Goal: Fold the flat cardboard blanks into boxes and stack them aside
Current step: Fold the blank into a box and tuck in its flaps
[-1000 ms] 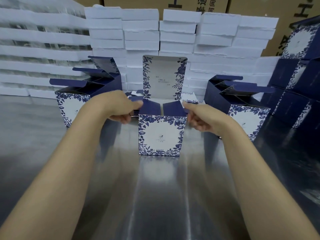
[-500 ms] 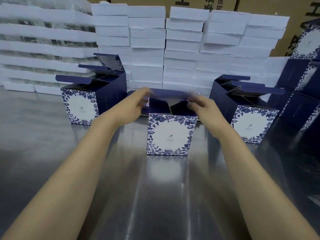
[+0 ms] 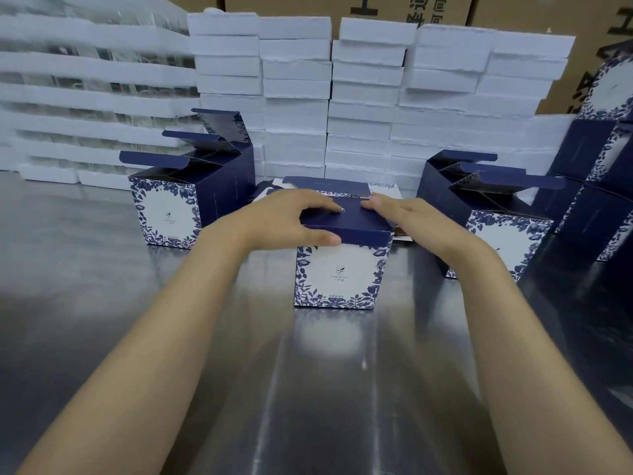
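Fingers (image 3: 318, 204) of the left hand (image 3: 284, 217) are being laid nearly straight across the dark lid (image 3: 349, 223) of the box (image 3: 339, 272). The thumb is being pressed against the lid's front lip, and nothing is being gripped. The right hand (image 3: 407, 214) is being rested flat on the lid's right side, its fingers straight and close together.

The box is being steadied upright on the worktop (image 3: 102, 320), about midway between its left and right edges and toward the far edge. It is being judged as thin printed card: light, hollow, easily dented on its faces and stiffest along its folded edges. A slight slip on the shiny metal is being allowed for. For lifting it aside, a hold on two opposite side walls near the corners is being judged safest, with gentle pressure only.

What look like flat blanks (image 3: 383, 194) are being glimpsed just behind the box. Open boxes (image 3: 168, 214) are being seen near the left, more open ones (image 3: 503, 245) near the right, and dark closed boxes (image 3: 599, 200) by the right edge. White foam trays (image 3: 294, 90) are being seen stacked along the far edge, with brown cartons (image 3: 376, 8) behind them.
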`<action>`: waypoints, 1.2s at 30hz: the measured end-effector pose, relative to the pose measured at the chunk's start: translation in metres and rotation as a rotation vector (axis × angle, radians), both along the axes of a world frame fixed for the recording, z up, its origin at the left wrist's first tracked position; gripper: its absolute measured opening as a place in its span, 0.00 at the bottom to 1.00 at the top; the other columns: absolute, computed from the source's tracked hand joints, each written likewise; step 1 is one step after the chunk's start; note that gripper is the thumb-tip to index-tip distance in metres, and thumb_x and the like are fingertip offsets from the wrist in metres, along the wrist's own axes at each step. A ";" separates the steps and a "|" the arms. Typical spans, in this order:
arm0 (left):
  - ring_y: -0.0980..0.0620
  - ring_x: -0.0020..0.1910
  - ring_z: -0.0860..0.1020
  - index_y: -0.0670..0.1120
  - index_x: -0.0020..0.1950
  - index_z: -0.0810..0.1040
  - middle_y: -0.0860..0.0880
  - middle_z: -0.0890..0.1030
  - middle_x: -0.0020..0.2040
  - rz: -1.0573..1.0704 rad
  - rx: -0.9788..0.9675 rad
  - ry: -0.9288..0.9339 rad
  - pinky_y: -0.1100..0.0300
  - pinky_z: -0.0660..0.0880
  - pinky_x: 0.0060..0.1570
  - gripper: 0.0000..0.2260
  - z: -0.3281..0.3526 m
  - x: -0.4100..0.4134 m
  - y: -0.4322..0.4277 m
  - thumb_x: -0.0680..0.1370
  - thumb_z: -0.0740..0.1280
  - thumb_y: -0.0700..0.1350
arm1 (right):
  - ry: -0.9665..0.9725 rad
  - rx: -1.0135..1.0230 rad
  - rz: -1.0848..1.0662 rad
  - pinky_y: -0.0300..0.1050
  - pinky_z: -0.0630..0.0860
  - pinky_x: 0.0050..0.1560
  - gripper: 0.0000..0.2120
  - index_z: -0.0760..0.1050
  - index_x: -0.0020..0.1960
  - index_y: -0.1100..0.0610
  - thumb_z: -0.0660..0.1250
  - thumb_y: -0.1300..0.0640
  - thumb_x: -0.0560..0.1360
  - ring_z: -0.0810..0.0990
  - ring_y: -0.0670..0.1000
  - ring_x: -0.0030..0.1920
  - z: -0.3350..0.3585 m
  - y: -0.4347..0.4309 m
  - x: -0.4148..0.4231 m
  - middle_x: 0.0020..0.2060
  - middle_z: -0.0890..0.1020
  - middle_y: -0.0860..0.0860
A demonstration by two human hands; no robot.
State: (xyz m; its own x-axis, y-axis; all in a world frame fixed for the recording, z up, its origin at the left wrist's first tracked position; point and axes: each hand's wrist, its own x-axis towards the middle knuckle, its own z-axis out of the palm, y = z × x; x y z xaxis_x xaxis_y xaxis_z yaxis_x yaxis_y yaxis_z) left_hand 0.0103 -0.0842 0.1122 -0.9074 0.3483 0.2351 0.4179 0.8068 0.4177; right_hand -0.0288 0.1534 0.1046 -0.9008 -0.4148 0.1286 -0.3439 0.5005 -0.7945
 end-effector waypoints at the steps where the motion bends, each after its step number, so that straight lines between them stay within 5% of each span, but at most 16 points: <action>1: 0.64 0.65 0.68 0.60 0.67 0.74 0.64 0.72 0.66 0.000 0.006 0.040 0.66 0.63 0.63 0.23 0.000 -0.001 0.000 0.72 0.70 0.60 | -0.005 -0.013 0.036 0.39 0.59 0.64 0.25 0.77 0.63 0.39 0.64 0.30 0.70 0.65 0.34 0.69 0.002 0.000 0.003 0.68 0.69 0.32; 4: 0.64 0.57 0.75 0.57 0.61 0.80 0.62 0.80 0.57 -0.010 0.056 0.116 0.66 0.69 0.58 0.14 0.003 0.002 0.002 0.76 0.67 0.57 | 0.047 -0.050 0.122 0.35 0.62 0.64 0.14 0.83 0.52 0.38 0.72 0.38 0.68 0.68 0.27 0.63 0.005 -0.003 0.009 0.58 0.78 0.31; 8: 0.55 0.46 0.78 0.49 0.55 0.84 0.53 0.84 0.47 -0.014 -0.021 0.243 0.57 0.73 0.48 0.10 0.015 0.011 0.006 0.80 0.64 0.50 | 0.178 -0.125 0.095 0.28 0.73 0.50 0.04 0.85 0.47 0.42 0.74 0.47 0.72 0.80 0.33 0.49 0.006 -0.006 0.012 0.45 0.85 0.37; 12: 0.53 0.33 0.70 0.50 0.50 0.82 0.57 0.72 0.29 0.120 -0.059 0.407 0.56 0.64 0.33 0.11 0.019 0.011 0.013 0.81 0.62 0.51 | 0.325 -0.191 0.003 0.34 0.70 0.39 0.08 0.85 0.40 0.50 0.71 0.48 0.74 0.73 0.42 0.35 0.012 -0.013 0.015 0.31 0.80 0.46; 16: 0.49 0.39 0.70 0.52 0.49 0.82 0.56 0.72 0.30 0.241 -0.020 0.472 0.57 0.63 0.37 0.11 0.013 0.010 0.019 0.81 0.62 0.53 | 0.578 -0.245 -0.092 0.33 0.69 0.41 0.06 0.82 0.39 0.55 0.71 0.58 0.75 0.75 0.40 0.35 0.009 -0.029 0.018 0.31 0.80 0.42; 20: 0.47 0.41 0.74 0.52 0.46 0.83 0.53 0.78 0.33 0.256 0.020 0.435 0.56 0.68 0.38 0.11 0.013 0.009 0.019 0.80 0.62 0.53 | 0.641 -0.174 -0.104 0.39 0.71 0.44 0.05 0.83 0.42 0.55 0.70 0.58 0.76 0.74 0.41 0.36 0.009 -0.032 0.017 0.33 0.79 0.40; 24: 0.47 0.36 0.71 0.54 0.34 0.74 0.52 0.74 0.29 0.254 0.039 0.453 0.56 0.64 0.34 0.14 0.014 0.010 0.019 0.80 0.62 0.53 | 0.715 -0.087 -0.022 0.39 0.74 0.49 0.06 0.83 0.47 0.53 0.66 0.59 0.76 0.78 0.40 0.43 0.017 -0.041 0.019 0.40 0.82 0.42; 29: 0.50 0.32 0.68 0.48 0.36 0.76 0.52 0.70 0.26 0.246 0.006 0.465 0.57 0.61 0.31 0.15 0.012 0.011 0.023 0.80 0.62 0.52 | 0.723 -0.088 -0.120 0.52 0.76 0.50 0.06 0.83 0.45 0.52 0.66 0.58 0.76 0.80 0.48 0.45 0.008 -0.048 0.017 0.39 0.83 0.43; 36: 0.49 0.38 0.74 0.54 0.41 0.81 0.54 0.77 0.32 0.217 0.148 0.431 0.55 0.69 0.37 0.11 0.014 0.009 0.020 0.79 0.64 0.56 | 0.490 -0.347 -0.012 0.35 0.73 0.44 0.08 0.81 0.39 0.47 0.70 0.58 0.76 0.78 0.40 0.38 0.014 -0.029 0.014 0.34 0.82 0.39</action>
State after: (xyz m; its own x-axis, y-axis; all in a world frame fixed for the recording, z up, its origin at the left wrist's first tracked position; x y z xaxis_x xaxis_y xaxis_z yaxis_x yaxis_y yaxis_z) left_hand 0.0194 -0.0641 0.1262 -0.7647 0.0971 0.6370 0.4071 0.8391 0.3607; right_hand -0.0150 0.1246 0.1187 -0.7067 -0.2646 0.6562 -0.7074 0.2459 -0.6627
